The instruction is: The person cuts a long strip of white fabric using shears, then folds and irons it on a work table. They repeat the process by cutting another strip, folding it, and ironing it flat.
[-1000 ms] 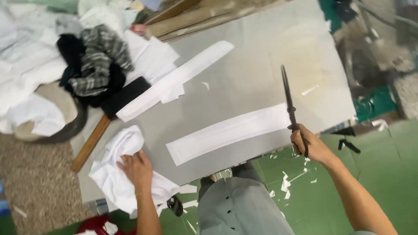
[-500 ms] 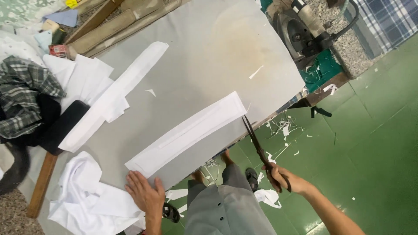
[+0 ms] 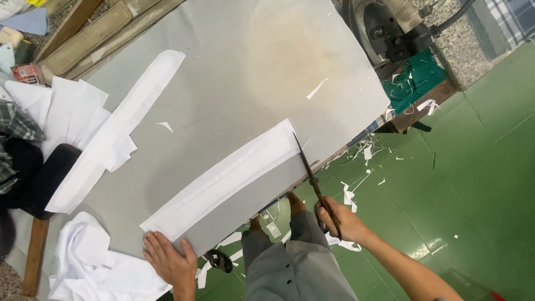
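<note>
A: The grey desk (image 3: 223,72) takes up most of the view. What lies nearest the hands?

B: A long white strip of cloth (image 3: 223,184), flat and slanted along the near edge of the desk. The left hand (image 3: 170,262) presses flat and open on its lower end. The right hand (image 3: 343,220) is closed around the handles of the scissors (image 3: 315,181), whose blades meet the strip's far end.

A: How would that strip handle?

B: Light and limp, I judge, though it lies crisp, perhaps stiffened. It would slide easily on the smooth desk, so a flat palm on one end suits it better than a pinch.

A: And the scissors?

B: Long, dark, likely heavy metal; best held by the loops.

A: What else is there?

B: A second white strip (image 3: 117,131) farther left, a crumpled white cloth (image 3: 83,262) by the left hand, and small white scraps (image 3: 356,161) on the green floor (image 3: 479,184).

A: Anything unclear?

B: Whether the blades are parted I cannot tell. The machine (image 3: 390,28) at the top is cut off.
</note>
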